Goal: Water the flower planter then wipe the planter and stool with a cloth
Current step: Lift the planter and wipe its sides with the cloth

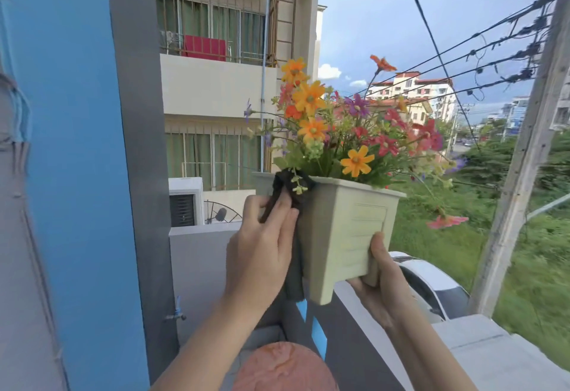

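A pale green plastic planter [345,230] full of orange, red and purple flowers [339,131] is held up in the air over the balcony wall. My right hand [381,282] grips it from below at its right bottom corner. My left hand [262,245] presses a dark cloth [293,187] flat against the planter's left side; the cloth drapes over the rim and hangs down below my palm. A round reddish stool top [283,366] shows at the bottom edge, partly cut off.
A grey balcony wall [200,254] runs under the planter. A blue and grey pillar [92,143] stands at the left with a small tap [177,315]. Beyond are a white car [431,285], a utility pole [524,156] and grass.
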A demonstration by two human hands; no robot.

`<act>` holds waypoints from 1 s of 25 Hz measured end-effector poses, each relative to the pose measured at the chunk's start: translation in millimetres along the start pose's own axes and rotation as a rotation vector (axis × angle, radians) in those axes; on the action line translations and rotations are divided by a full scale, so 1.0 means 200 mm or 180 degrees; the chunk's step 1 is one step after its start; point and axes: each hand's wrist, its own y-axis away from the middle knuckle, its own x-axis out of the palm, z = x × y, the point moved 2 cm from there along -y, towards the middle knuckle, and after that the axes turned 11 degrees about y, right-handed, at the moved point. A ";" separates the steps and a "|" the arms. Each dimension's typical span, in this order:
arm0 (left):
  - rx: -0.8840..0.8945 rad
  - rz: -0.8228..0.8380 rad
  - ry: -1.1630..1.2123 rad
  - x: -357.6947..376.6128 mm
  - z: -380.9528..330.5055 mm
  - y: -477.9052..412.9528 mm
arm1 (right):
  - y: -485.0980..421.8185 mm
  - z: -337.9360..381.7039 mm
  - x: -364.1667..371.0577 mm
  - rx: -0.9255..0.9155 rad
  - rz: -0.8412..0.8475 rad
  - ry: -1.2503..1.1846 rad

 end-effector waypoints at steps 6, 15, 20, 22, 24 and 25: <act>-0.0219 -0.0018 -0.0528 -0.01 0.06 -0.07 | 0.00 0.01 -0.01 0.0028 -0.0155 -0.0179; 0.0040 -0.0057 -0.0760 0.06 0.08 0.02 | -0.01 0.02 0.00 0.0001 -0.0168 -0.0102; -0.0369 -0.0364 -0.0885 0.04 0.16 -0.02 | -0.01 0.04 0.04 -0.0144 -0.0054 -0.0006; -0.0033 -0.0278 -0.0627 0.08 0.08 0.06 | -0.03 0.05 0.05 -0.0189 -0.0044 -0.0073; 0.0238 -0.0152 -0.0572 0.10 0.04 0.13 | -0.04 0.06 0.05 -0.0241 -0.0034 -0.0162; 0.0185 -0.0139 -0.0670 0.10 0.06 0.13 | -0.04 0.06 0.06 -0.0265 -0.0022 -0.0200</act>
